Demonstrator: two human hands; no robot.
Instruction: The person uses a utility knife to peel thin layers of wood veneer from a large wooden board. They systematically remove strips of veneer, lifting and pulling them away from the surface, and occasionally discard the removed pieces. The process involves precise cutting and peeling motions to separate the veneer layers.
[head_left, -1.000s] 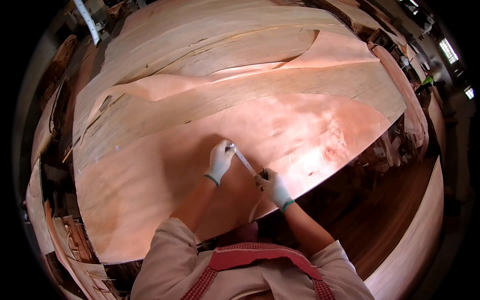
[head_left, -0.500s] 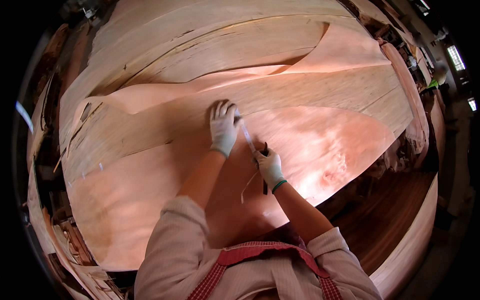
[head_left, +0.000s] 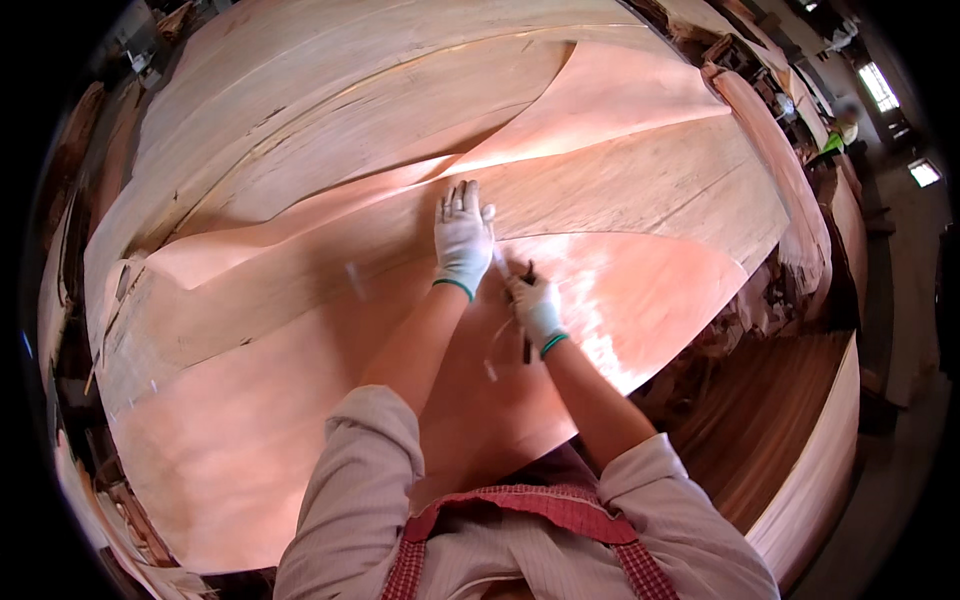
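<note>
My left hand (head_left: 463, 238), in a white glove with a green cuff, lies flat on a wood veneer sheet (head_left: 620, 185), its fingers stretched out. A narrow whitish strip of tape (head_left: 500, 262) runs from beside its thumb toward my right hand (head_left: 537, 308). That hand, gloved too, is closed around a dark slim tool (head_left: 527, 349), whose kind I cannot make out. A thin pale loose end (head_left: 490, 368) hangs below it, blurred. Under both hands, a pinkish veneer sheet (head_left: 270, 430) meets the tan one along a curved edge.
Short pale strips (head_left: 355, 280) mark the veneer to the left. Beyond my hands, a wavy pink sheet (head_left: 620, 95) lies raised and folded. Stacked dark-grained veneer (head_left: 760, 420) stands at the right. Torn scraps (head_left: 740, 300) line the edge. A person (head_left: 840, 128) is far off at the right.
My left hand's fingers have gone from bent at the strip to stretched flat on the veneer. Less of the strip shows between my hands. The whole view has shifted.
</note>
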